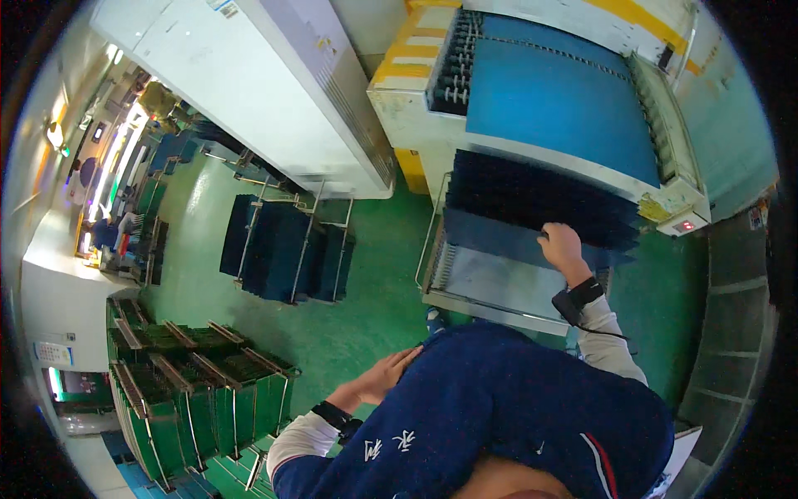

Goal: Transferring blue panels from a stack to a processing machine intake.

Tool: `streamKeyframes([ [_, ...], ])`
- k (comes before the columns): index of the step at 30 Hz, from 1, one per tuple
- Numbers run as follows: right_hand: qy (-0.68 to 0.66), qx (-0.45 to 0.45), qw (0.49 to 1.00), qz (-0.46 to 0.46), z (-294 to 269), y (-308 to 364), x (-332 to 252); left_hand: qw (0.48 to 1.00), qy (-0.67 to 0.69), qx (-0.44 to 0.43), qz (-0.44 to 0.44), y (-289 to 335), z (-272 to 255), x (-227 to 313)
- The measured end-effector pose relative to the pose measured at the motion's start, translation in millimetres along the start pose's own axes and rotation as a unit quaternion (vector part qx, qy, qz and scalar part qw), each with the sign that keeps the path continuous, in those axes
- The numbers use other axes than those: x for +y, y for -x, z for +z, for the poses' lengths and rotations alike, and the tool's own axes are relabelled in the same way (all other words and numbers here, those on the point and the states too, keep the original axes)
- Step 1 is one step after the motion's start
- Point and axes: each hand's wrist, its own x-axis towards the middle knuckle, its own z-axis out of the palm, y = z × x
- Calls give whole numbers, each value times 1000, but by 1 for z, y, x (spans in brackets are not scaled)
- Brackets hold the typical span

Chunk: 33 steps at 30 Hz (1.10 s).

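My right hand [562, 251] is closed, with its fingers curled at the upper edge of a dark blue panel [490, 237], the nearest one in a slotted rack [499, 308]. Behind that panel stand several more dark panels [532, 195], close together and upright or slightly leaning. Lower and to the left, my left hand [386, 376] rests against my side, its fingers stretched out and holding nothing. Just beyond the rack, a bright blue sheet [557, 100] lies on the roller bed of a machine [407, 104].
A wheeled rack of dark panels [287, 249] stands on the green floor [349, 324] to the left. Nearer stand racks of green panels [195, 399]. A tall white cabinet [274, 91] rises at the far left of the machine. A grey curtain-like wall [736, 333] borders the right.
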Motion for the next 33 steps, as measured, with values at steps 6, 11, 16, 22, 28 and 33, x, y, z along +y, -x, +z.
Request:
streamKeyframes([
  [6,60,-74,994,49,3,-18,6,1000,-6,-8,-21,1,-7,9],
  [11,67,-73,994,56,7,-36,13,999,4,-6,-39,5,-4,5],
  [16,71,-40,995,53,6,-27,1,998,27,-15,-50,5,-17,21],
  [22,86,-34,994,58,8,-22,2,999,27,-10,-32,1,-23,24],
  [28,86,-64,990,96,0,-30,-6,999,36,-11,-22,-2,-23,25],
  [33,89,-59,991,78,3,-34,-1,999,-7,-32,-25,0,-33,36],
])
